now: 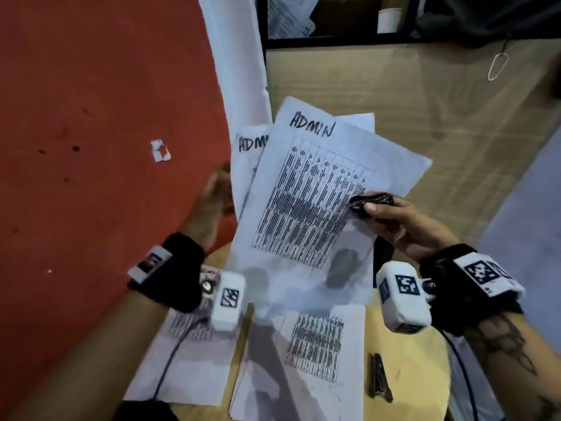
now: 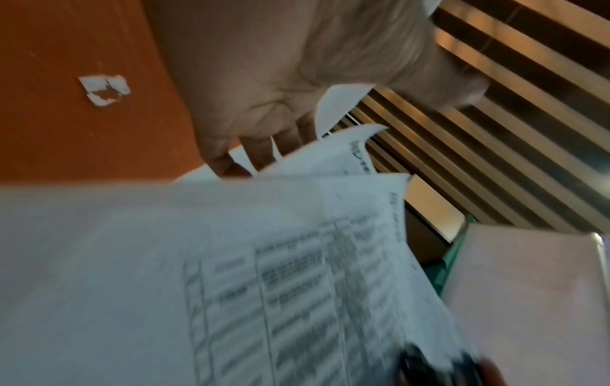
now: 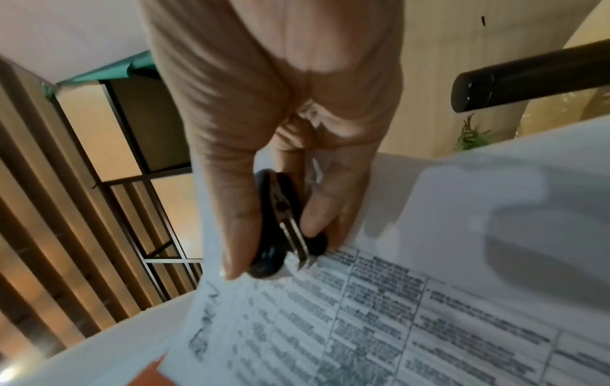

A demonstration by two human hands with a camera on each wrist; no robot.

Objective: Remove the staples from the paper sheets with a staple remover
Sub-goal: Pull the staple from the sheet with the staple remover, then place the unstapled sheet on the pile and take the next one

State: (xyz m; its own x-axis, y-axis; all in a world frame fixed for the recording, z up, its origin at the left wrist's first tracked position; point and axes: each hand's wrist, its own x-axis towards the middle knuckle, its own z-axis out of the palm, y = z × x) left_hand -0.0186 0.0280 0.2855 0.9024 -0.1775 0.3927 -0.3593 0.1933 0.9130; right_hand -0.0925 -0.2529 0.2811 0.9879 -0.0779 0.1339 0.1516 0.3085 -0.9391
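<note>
Paper scrap [image 1: 160, 151] — red wall [image 1: 91, 117]

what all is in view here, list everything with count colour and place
held paper sheets: several, white with printed tables and ADMIN handwritten, fanned between both hands
staple remover: one, black, in the right hand against the sheets
paper sheets on table: several, white, below the hands
metal tool: one, dark, on the yellow surface, lower right
torn paper scrap: one, white, on the red surface
wire clip: one, silver, on the wooden panel, upper right
cup: one, white, top shelf
left hand: holds the sheets' left edge
right hand: grips the staple remover
</note>
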